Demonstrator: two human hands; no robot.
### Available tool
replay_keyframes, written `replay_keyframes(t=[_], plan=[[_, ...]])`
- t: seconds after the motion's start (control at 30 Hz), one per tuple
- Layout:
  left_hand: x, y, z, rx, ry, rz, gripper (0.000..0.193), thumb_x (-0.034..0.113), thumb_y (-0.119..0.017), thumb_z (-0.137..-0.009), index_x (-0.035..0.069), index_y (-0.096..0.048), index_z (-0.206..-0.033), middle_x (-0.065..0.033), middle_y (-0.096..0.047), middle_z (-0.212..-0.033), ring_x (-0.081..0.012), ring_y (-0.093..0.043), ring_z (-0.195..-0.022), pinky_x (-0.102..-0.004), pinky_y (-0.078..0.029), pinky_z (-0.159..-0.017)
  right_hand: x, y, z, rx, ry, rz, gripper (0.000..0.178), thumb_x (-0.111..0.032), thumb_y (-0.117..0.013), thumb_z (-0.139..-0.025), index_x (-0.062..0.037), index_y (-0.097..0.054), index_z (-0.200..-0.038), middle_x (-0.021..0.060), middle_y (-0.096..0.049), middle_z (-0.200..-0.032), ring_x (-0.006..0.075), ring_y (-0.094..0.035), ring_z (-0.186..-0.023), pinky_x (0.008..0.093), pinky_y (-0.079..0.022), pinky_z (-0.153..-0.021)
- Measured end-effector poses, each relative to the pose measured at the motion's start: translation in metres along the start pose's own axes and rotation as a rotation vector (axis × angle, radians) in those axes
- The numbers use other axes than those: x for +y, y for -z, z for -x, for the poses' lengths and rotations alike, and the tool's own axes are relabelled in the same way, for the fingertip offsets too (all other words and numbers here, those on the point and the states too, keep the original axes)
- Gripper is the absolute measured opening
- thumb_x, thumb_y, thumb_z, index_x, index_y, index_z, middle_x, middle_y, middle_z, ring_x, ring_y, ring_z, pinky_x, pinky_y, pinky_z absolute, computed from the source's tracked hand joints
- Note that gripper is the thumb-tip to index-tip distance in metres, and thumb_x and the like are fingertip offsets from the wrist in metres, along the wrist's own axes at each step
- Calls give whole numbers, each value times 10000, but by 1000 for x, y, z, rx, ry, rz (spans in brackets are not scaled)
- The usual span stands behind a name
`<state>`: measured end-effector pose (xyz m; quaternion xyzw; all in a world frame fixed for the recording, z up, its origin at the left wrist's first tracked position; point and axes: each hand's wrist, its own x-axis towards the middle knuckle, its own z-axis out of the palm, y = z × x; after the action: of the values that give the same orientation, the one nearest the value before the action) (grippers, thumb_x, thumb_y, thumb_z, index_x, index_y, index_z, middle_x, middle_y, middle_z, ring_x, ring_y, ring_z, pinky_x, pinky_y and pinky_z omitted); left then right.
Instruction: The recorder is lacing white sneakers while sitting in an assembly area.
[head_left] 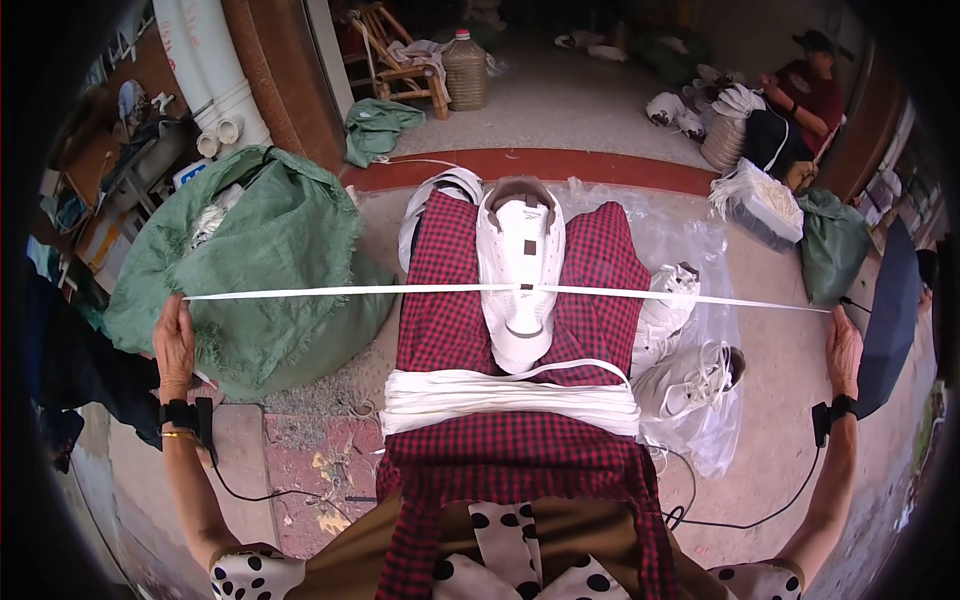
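Note:
A white sneaker [509,250] with a grey-brown collar lies between my thighs on a red-and-black checked apron [440,235], its toe pointing toward me. A flat white shoelace [420,289] runs across the shoe near the lower end of its lacing area and is stretched taut far to both sides. My left hand [174,345] is closed, pinching the lace's left end beside a green sack. At the far right, my right hand [844,350] is likewise closed on the other end. A thick bundle of white laces [510,402] lies across my lap, below the toe.
A stuffed green sack [250,270] stands at left. White sneakers [690,380] rest on clear plastic sheeting [715,440] at right. Another person [805,110] sits at the back right, near a box of white laces [760,205] and a green bag [834,245]. Black cables trail from both wrists.

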<state>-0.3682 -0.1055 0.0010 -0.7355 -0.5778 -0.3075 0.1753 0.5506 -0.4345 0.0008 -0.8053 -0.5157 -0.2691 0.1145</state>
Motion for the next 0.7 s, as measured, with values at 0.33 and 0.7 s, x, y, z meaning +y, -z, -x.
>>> replay_keyframes(t=[0.33,0.7], plan=[[-74,23,12,30,70,-173,257,198,-467,-1031,25,-591,-1174,-243,-648,-1066,-455,-605,-977,-464,-497,-812,147,-7,14,172,-265,381,382,-287,-414,-1056,0,-575,-1251,210,-677,-1119,383,-641,-1045,442,-514,-897],[-103,-2,-14,330,-54,-334,276,59,-498,-993,82,-593,-1252,-164,-546,-1062,-361,-589,-969,-433,-468,-816,116,32,38,79,-270,533,189,-162,-523,-957,-45,-634,-1056,124,-566,-1084,336,-556,-1041,450,-507,-835]])
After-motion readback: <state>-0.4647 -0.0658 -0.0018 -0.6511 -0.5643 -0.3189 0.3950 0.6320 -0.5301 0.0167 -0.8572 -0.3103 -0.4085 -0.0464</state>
